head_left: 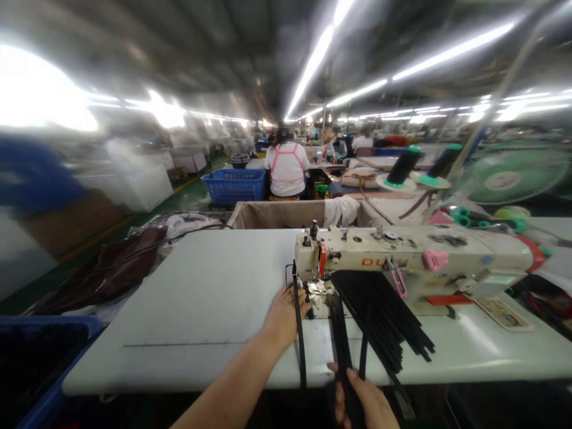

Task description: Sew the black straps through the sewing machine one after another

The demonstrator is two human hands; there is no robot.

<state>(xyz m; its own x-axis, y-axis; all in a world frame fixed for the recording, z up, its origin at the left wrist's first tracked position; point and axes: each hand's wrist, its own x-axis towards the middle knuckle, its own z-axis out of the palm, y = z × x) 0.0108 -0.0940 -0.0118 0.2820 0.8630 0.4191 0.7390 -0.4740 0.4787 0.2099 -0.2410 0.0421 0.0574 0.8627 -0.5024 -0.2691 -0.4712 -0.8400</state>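
Right hand [369, 398] gripped black strips [342, 336]; couldn't tell left hand [282, 316] grip.
Near-left blue crate [87, 325] held dark material [33, 360].

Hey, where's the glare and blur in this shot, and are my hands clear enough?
In the head view, the ceiling lights and the upper left are blown out; in the head view, outer areas smear, the green fan included; in the head view, the left hand, right hand and sewing machine look reasonably clear, though fine detail is soft.
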